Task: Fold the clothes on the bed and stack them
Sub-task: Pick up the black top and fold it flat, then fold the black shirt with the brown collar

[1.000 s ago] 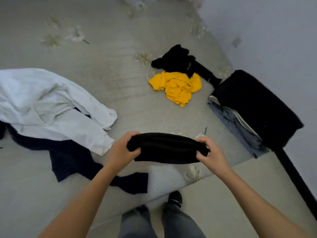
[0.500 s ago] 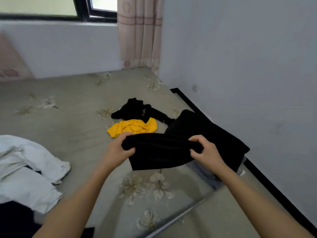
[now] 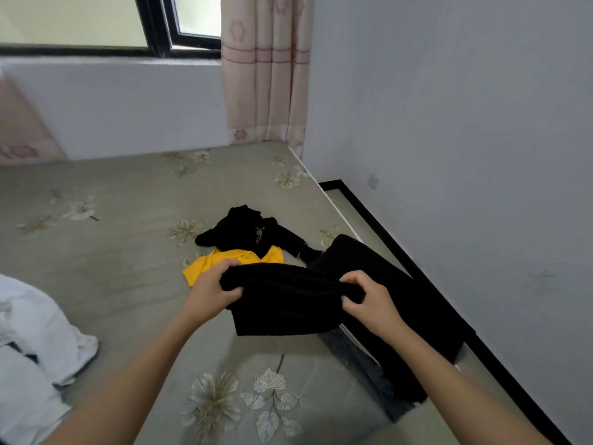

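Observation:
A folded black garment point(image 3: 282, 303) hangs in the air above the bed point(image 3: 122, 258). My left hand point(image 3: 210, 292) grips its left end and my right hand point(image 3: 369, 301) grips its right end. Just behind and to the right lies the stack of folded clothes point(image 3: 404, 309), black on top with grey layers under it, along the bed's right edge. A crumpled yellow garment point(image 3: 208, 263) lies behind my left hand. A crumpled black garment point(image 3: 247, 229) sits beyond it. White clothes point(image 3: 35, 342) are heaped at the left edge.
The bed's grey floral sheet runs back to a white wall under a window point(image 3: 96, 24). A pink curtain point(image 3: 266, 69) hangs in the corner. A white wall point(image 3: 465, 123) with black skirting point(image 3: 449, 303) flanks the bed's right side.
The view has lifted from the bed to the window and wall. Both hands have carried the folded black garment up and toward the stack at the right.

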The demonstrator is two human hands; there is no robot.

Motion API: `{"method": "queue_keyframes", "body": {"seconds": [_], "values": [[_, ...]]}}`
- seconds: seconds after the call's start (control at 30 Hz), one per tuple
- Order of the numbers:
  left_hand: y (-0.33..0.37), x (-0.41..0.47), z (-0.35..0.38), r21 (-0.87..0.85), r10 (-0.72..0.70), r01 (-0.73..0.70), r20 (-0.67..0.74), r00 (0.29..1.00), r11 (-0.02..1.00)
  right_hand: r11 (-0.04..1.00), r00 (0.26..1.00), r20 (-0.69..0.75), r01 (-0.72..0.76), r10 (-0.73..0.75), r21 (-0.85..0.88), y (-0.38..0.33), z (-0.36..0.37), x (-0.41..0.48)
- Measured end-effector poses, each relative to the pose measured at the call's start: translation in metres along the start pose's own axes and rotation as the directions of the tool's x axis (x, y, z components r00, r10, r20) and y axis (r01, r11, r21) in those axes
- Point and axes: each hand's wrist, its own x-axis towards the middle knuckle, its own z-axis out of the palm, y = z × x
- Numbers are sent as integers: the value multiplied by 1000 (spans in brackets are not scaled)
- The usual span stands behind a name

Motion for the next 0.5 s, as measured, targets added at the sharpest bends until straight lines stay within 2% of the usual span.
{"method": "queue_keyframes", "body": {"seconds": [0.2,0.37,0.5], "values": [[-2,107,4,98,17,-19,27,1000,995,996,999,-36,-18,15,-83,3,-15,81],[4,212,19,363,72,-80,37,997,928,991,995,-99,-46,33,-128,19,-36,155],[16,288,42,463,94,-83,-1,996,882,988,984,-174,-60,35,-141,41,-57,219]]}}
